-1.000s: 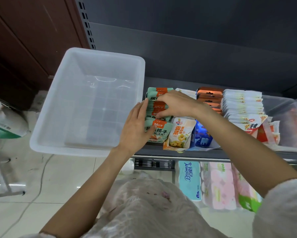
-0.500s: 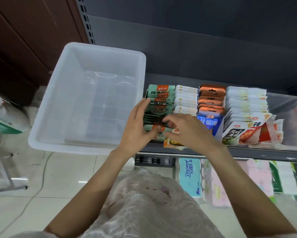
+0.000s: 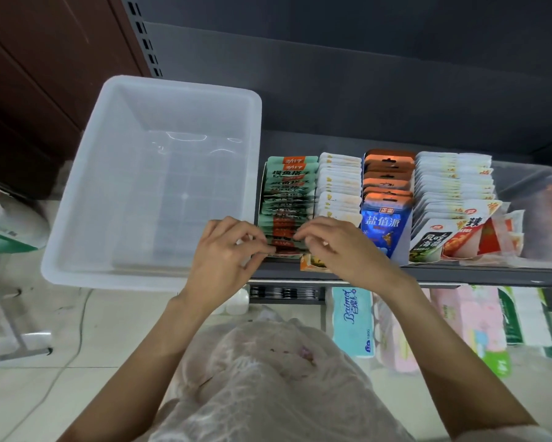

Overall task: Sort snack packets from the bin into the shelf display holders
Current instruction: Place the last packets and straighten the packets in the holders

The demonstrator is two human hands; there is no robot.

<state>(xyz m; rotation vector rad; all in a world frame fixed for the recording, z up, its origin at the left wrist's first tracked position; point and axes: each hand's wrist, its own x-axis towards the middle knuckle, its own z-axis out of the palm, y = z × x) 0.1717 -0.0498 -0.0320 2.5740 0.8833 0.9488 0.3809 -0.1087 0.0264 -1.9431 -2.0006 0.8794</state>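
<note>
Head view: both hands work the front of the green-and-orange packet row (image 3: 285,202), leftmost holder at the shelf's (image 3: 427,274) front-left corner, just beside the bin (image 3: 159,183). Left hand (image 3: 228,256) has fingers curled, tips pinching the left edge of the front packets; right hand (image 3: 341,247) is curled too, fingertips on the right edge of the same packets. Bin looks empty, hanging off the shelf's left end, so I'd judge sorting is nearly done and this is tidy-up. To do it well: square the front packets from both sides at once, push them back level against the stack, keep them upright with faces forward, and don't let them spill over the shelf's front edge or knock the white packet row (image 3: 340,183) next door. Readable text: blue packet (image 3: 384,224) says 盐值派 with a 正渠 badge; dark packet (image 3: 429,245) near the right says 风吃海带; red-and-white packet (image 3: 470,228) shows 辣. Tissue pack (image 3: 352,320) on the lower level reads Baimei. Green packets' writing is too blurred to be sure.
</note>
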